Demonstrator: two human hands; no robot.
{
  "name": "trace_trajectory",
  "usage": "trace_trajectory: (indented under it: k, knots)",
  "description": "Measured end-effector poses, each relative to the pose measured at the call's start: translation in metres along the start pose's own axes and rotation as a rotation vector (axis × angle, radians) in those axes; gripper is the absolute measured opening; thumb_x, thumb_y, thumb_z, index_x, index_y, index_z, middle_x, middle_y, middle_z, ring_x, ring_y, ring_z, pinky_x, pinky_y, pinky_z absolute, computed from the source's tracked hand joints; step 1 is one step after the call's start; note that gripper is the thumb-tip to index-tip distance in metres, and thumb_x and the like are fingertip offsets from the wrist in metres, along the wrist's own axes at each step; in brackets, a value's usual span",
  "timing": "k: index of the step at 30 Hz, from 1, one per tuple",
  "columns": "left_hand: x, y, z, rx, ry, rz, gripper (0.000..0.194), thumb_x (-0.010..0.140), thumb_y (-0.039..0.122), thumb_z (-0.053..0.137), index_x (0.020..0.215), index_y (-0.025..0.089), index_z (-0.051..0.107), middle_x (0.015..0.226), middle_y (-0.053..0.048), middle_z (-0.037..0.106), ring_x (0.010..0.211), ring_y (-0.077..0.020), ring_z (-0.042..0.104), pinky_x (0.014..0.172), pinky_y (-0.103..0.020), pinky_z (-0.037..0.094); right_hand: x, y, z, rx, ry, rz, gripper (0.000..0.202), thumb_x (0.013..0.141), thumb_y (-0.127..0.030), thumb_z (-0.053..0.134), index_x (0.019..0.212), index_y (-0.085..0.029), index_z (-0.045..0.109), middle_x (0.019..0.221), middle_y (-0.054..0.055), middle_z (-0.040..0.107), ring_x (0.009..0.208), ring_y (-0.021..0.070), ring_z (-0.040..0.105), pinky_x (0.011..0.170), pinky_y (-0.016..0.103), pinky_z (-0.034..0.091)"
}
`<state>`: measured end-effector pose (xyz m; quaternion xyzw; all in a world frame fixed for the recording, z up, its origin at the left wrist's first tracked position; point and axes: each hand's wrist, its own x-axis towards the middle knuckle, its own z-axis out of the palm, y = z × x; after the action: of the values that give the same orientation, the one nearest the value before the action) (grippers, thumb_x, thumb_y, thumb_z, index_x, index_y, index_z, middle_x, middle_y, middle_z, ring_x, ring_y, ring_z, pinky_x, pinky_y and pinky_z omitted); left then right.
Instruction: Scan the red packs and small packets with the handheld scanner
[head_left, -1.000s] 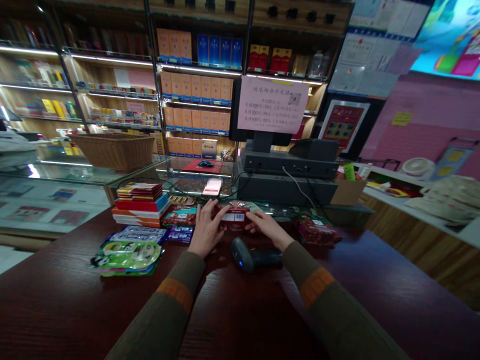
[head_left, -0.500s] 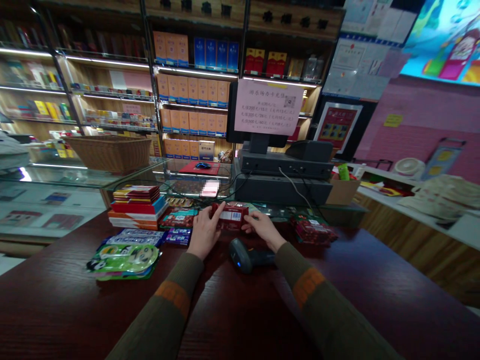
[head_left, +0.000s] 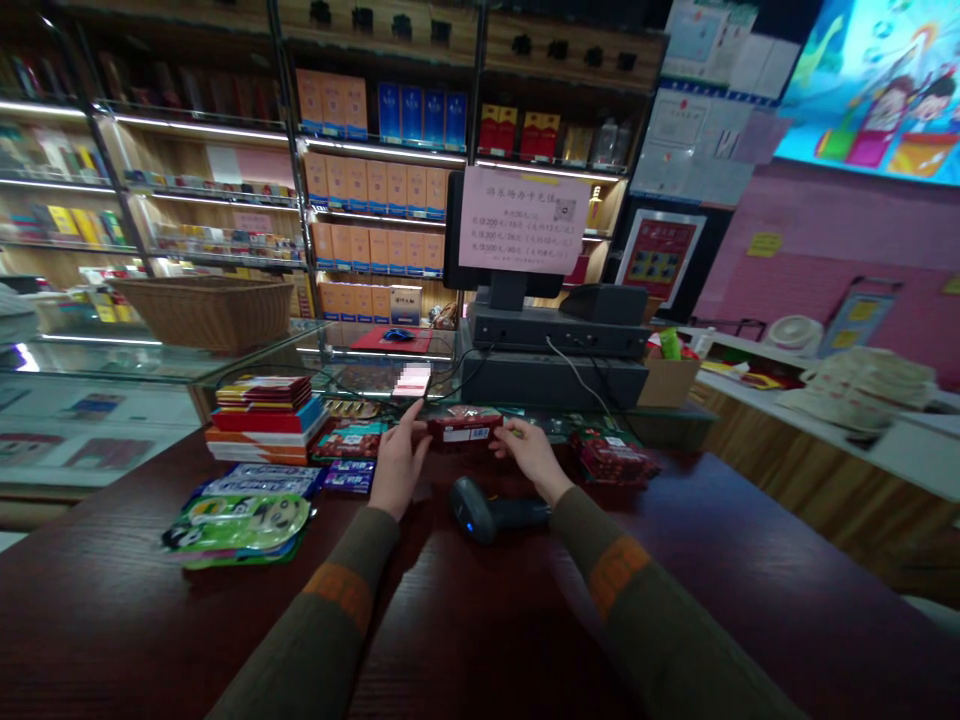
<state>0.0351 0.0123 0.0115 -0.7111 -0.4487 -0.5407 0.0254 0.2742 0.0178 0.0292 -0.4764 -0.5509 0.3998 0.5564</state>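
A dark red snack box (head_left: 459, 430) with a white label and barcode sits at the far side of the brown counter, its narrow side facing me. My right hand (head_left: 531, 458) pinches the box's right end between thumb and fingers. Beside the left end is my left hand (head_left: 400, 466), fingers apart and index finger stretched forward; whether it touches the box I cannot tell. Closer to me lies a black barcode scanner (head_left: 487, 512) with a small blue light. Right of my right hand is a stack of dark red packs (head_left: 615, 456).
On the left are stacked boxes (head_left: 262, 432), red-and-teal packs (head_left: 349, 440), purple packs (head_left: 349, 475) and green panda packages (head_left: 238, 525). A cash-register monitor with a pink notice (head_left: 523, 220) stands behind. A wicker basket (head_left: 214, 312) rests on the glass case.
The box has tipped from showing its broader printed face to showing its narrow side. My left hand has drawn back a little to the left. The view has shifted slightly.
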Motion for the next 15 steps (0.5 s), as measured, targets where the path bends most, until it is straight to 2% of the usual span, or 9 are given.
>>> trace_trajectory:
  k: [2,5,8,12,15]
  knots:
    - [0.000,0.001,0.001,-0.050,-0.002,0.002,0.029,0.091,0.017,0.057,0.119,0.024,0.062,0.100,-0.004,0.072,0.094,-0.0196,0.067,0.089,-0.034,0.051,-0.003,-0.003,-0.002,-0.015,0.001,-0.036,0.039,0.068,-0.054,0.077,0.069,-0.019,0.060,0.069,0.003,0.069,0.070,0.0198,0.070,0.061,0.028,0.055]
    - [0.000,0.004,0.000,-0.041,-0.014,0.014,0.011,0.090,0.016,0.057,0.094,0.022,0.066,0.099,-0.004,0.071,0.095,-0.0199,0.066,0.089,-0.035,0.051,-0.007,-0.007,-0.006,-0.033,0.002,-0.071,0.038,0.069,-0.055,0.075,0.071,-0.019,0.061,0.074,0.003,0.071,0.068,0.0180,0.068,0.067,0.030,0.055]
    - [0.000,0.009,-0.003,0.006,-0.021,0.005,0.012,0.091,0.015,0.055,0.092,0.022,0.065,0.099,-0.004,0.069,0.096,-0.0201,0.065,0.089,-0.037,0.050,-0.011,-0.011,-0.010,-0.037,-0.009,-0.083,0.032,0.068,-0.049,0.075,0.075,-0.020,0.063,0.076,0.001,0.072,0.071,0.0180,0.067,0.073,0.031,0.054]
    - [0.001,0.016,-0.007,-0.077,-0.016,0.019,0.017,0.092,0.014,0.048,0.093,0.022,0.063,0.099,-0.005,0.069,0.096,-0.0179,0.066,0.087,-0.034,0.053,-0.017,-0.017,-0.013,-0.081,-0.013,-0.039,0.020,0.072,-0.037,0.068,0.083,-0.021,0.067,0.074,0.000,0.071,0.076,0.0194,0.067,0.078,0.032,0.051]
    - [0.002,0.018,-0.007,-0.128,-0.014,0.053,0.016,0.093,0.017,0.049,0.090,0.022,0.064,0.103,-0.005,0.070,0.099,-0.0174,0.067,0.089,-0.034,0.054,-0.021,-0.021,-0.015,-0.107,0.020,-0.034,0.018,0.079,-0.037,0.061,0.083,-0.022,0.069,0.085,0.001,0.074,0.088,0.0215,0.068,0.084,0.033,0.051]
